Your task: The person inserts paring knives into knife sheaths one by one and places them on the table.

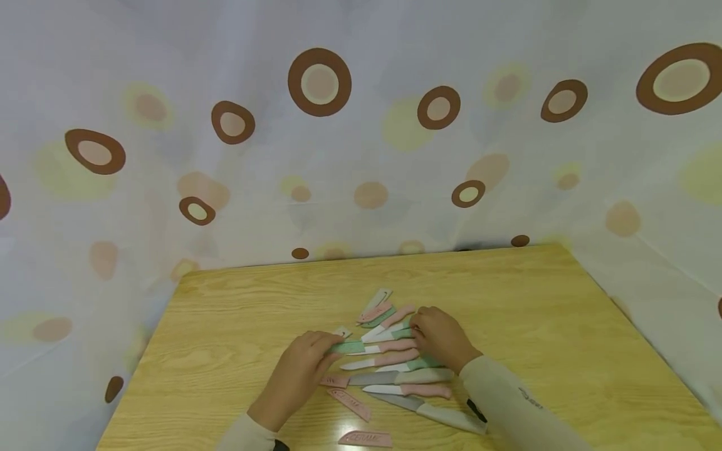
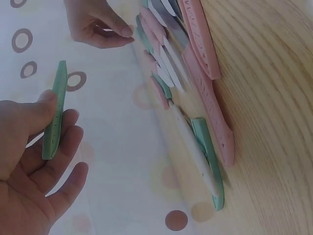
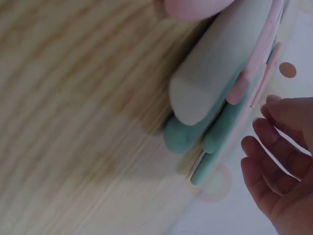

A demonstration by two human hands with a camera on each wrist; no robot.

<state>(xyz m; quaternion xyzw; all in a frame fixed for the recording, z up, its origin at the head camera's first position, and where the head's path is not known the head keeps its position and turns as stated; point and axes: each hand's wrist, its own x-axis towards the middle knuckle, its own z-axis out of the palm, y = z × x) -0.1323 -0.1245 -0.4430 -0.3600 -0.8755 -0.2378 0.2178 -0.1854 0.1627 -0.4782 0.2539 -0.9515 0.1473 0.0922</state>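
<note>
My left hand (image 1: pixel 299 369) pinches a green knife sheath (image 2: pixel 57 112) between thumb and fingers, raised above the table. Loosely bent, the fingers of my right hand (image 3: pixel 281 156) hold nothing and hover beside the green knife handles (image 3: pixel 217 127). Between the hands lies a spread of knives with pink, green and off-white handles, among them a pink-handled knife (image 1: pixel 395 359) with a white blade. A large knife with an off-white handle (image 1: pixel 425 376) lies below it, its grey blade pointing left toward a pink sheath (image 1: pixel 335 381) under my left hand.
Two pink sheaths, one angled (image 1: pixel 351 404) and one near the front edge (image 1: pixel 365 438), lie on the wooden table (image 1: pixel 237 313). Behind the knives is a small pile with a white sheath (image 1: pixel 376 300) and pink and green ones. A patterned cloth (image 1: pixel 372 150) hangs around the table.
</note>
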